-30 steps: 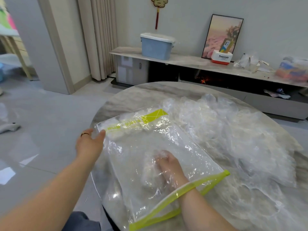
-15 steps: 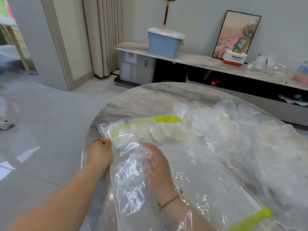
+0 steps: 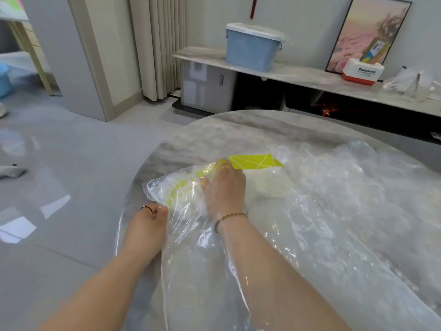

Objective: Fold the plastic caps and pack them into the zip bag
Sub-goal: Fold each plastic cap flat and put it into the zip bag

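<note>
head cam | my right hand (image 3: 225,189) is deeper inside the zip bag (image 3: 238,259) than half a second ago, now at the yellow label (image 3: 255,161) by the folded caps (image 3: 272,185) | right fingers blurred through plastic, can't tell | left hand (image 3: 148,225) still pinching bag's left edge | bag lies on counter (image 3: 226,130), loose caps (image 3: 358,187) just right

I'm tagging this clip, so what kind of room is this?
Probably a home living room: long low marble-topped console, framed pink picture leaning on the wall, beige floor-length curtains.
</note>
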Tool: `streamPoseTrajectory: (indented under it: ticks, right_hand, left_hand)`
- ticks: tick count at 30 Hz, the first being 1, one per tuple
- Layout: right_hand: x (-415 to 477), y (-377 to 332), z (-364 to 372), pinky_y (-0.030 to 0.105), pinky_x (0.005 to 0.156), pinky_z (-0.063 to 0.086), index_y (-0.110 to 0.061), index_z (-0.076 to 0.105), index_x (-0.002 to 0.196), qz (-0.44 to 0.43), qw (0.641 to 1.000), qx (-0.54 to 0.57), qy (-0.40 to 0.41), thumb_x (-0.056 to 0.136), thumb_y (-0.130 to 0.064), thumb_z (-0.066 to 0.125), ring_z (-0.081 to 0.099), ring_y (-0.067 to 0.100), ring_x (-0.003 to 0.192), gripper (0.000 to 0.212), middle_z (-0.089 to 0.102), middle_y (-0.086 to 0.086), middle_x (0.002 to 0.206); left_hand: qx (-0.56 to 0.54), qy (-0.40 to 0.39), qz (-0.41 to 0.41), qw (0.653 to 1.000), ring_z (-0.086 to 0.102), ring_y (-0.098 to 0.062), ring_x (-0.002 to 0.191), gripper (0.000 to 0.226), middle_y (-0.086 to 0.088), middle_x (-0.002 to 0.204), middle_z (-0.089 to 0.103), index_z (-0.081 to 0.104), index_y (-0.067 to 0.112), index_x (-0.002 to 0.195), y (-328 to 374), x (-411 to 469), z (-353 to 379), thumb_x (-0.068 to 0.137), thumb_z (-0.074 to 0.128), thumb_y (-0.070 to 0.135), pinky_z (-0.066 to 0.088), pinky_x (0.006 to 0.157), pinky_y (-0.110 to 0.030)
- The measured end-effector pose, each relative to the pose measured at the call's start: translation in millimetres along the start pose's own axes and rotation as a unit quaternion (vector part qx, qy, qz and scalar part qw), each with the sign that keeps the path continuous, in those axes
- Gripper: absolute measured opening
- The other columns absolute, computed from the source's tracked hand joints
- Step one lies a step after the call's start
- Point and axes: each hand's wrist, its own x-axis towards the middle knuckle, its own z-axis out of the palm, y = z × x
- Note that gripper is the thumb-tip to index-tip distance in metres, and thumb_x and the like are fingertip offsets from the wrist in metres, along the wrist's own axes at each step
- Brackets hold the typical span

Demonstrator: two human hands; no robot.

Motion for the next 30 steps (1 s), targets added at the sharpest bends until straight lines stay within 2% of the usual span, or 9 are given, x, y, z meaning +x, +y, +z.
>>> streamPoseTrajectory:
  ticks: [4, 6, 11, 15, 19, 21, 24, 27, 30]
  right_hand:
    - [-5, 2, -2, 0.029, 0.09, 0.028, -0.009, 0.035, 0.13, -0.025, 1.0, -0.002, 0.01, 0.096, -0.027, 0.042, 0.044, 0.026, 0.117, 0.039, 0.048, 0.009, 0.127]
    - [-15, 1, -4, 0.031, 0.083, 0.031, -0.021, 0.048, 0.099, -0.038, 0.998, 0.05, 0.013, 0.095, -0.022, 0.045, 0.051, 0.029, 0.107, 0.006, 0.057, 0.012, 0.114]
    - [-36, 10, 8, 0.034, 0.069, 0.046, -0.025, 0.058, 0.058, -0.131, 0.986, 0.068, 0.071, 0.066, -0.013, 0.049, 0.061, 0.041, 0.077, 0.018, 0.055, 0.009, 0.063]
    - [-49, 21, 11, 0.031, 0.078, 0.04, -0.013, 0.067, 0.091, -0.188, 0.98, 0.023, 0.067, 0.067, -0.021, 0.037, 0.069, 0.019, 0.084, 0.039, 0.073, 0.002, 0.084]
    - [-93, 45, -2, 0.032, 0.089, 0.047, -0.012, 0.043, 0.116, -0.203, 0.978, -0.05, 0.017, 0.081, -0.026, 0.029, 0.065, 0.015, 0.102, 0.04, 0.068, 0.003, 0.111]
    - [-125, 67, -6, 0.031, 0.105, 0.027, -0.01, 0.028, 0.136, -0.202, 0.975, -0.088, 0.0, 0.097, -0.022, 0.01, 0.045, 0.016, 0.128, 0.045, 0.045, 0.01, 0.14]
    - [-178, 102, -15, 0.029, 0.113, 0.003, -0.007, -0.012, 0.146, -0.191, 0.966, -0.173, 0.018, 0.097, -0.024, -0.009, -0.009, 0.018, 0.143, 0.052, -0.005, 0.011, 0.155]
    - [-238, 120, -55, 0.023, 0.104, 0.024, -0.017, 0.014, 0.147, -0.165, 0.974, -0.138, -0.065, 0.098, -0.028, 0.002, 0.045, 0.01, 0.127, 0.051, 0.06, -0.002, 0.126]
    - [-274, 132, -106, 0.014, 0.084, 0.048, -0.028, 0.044, 0.109, -0.14, 0.979, -0.119, -0.089, 0.075, -0.045, 0.03, 0.065, 0.0, 0.09, 0.041, 0.068, -0.016, 0.1]
  left_hand:
    - [-0.014, 0.015, -0.001, 1.0, 0.023, -0.018, 0.049, 0.042, -0.001, 0.052, 0.027, 0.027, 0.013, 0.054, -3, 2, 2, 0.094, 0.042, 0.009, 0.02, 0.047, -0.03]
    - [-0.016, 0.022, -0.011, 1.0, 0.026, -0.018, 0.049, 0.041, -0.001, 0.052, 0.031, 0.031, 0.013, 0.056, -4, 3, 2, 0.095, 0.042, 0.011, 0.021, 0.047, -0.03]
    - [-0.014, 0.045, -0.036, 0.998, 0.027, -0.019, 0.051, 0.04, -0.003, 0.054, 0.031, 0.029, 0.011, 0.057, -5, 7, 3, 0.096, 0.039, 0.014, 0.02, 0.047, -0.03]
    - [-0.035, 0.07, -0.045, 0.996, 0.028, -0.023, 0.053, 0.041, -0.005, 0.055, 0.031, 0.028, 0.011, 0.056, -5, 13, 5, 0.096, 0.037, 0.012, 0.021, 0.049, -0.029]
    - [-0.04, 0.06, -0.047, 0.996, 0.033, -0.026, 0.052, 0.038, -0.011, 0.056, 0.036, 0.036, -0.002, 0.062, -6, 14, 2, 0.096, 0.039, 0.016, 0.024, 0.048, -0.029]
    - [-0.025, 0.058, -0.045, 0.997, 0.054, -0.04, 0.077, 0.032, -0.024, 0.086, 0.058, 0.051, -0.007, 0.101, -3, 8, -1, 0.094, 0.044, 0.023, 0.044, 0.068, -0.04]
    - [0.045, 0.038, 0.018, 0.998, 0.044, -0.037, 0.121, 0.053, -0.017, 0.138, 0.042, 0.031, 0.008, 0.141, 5, -12, -6, 0.094, 0.048, 0.027, 0.037, 0.098, -0.045]
    - [0.081, 0.016, 0.132, 0.988, 0.018, -0.022, 0.14, 0.061, -0.008, 0.153, 0.018, 0.023, 0.009, 0.146, 24, -51, -6, 0.094, 0.049, 0.027, 0.019, 0.111, -0.036]
    - [0.02, -0.088, 0.228, 0.969, 0.024, -0.017, 0.137, 0.05, -0.002, 0.15, 0.026, 0.037, 0.015, 0.14, 49, -102, 4, 0.093, 0.05, 0.024, 0.018, 0.108, -0.023]
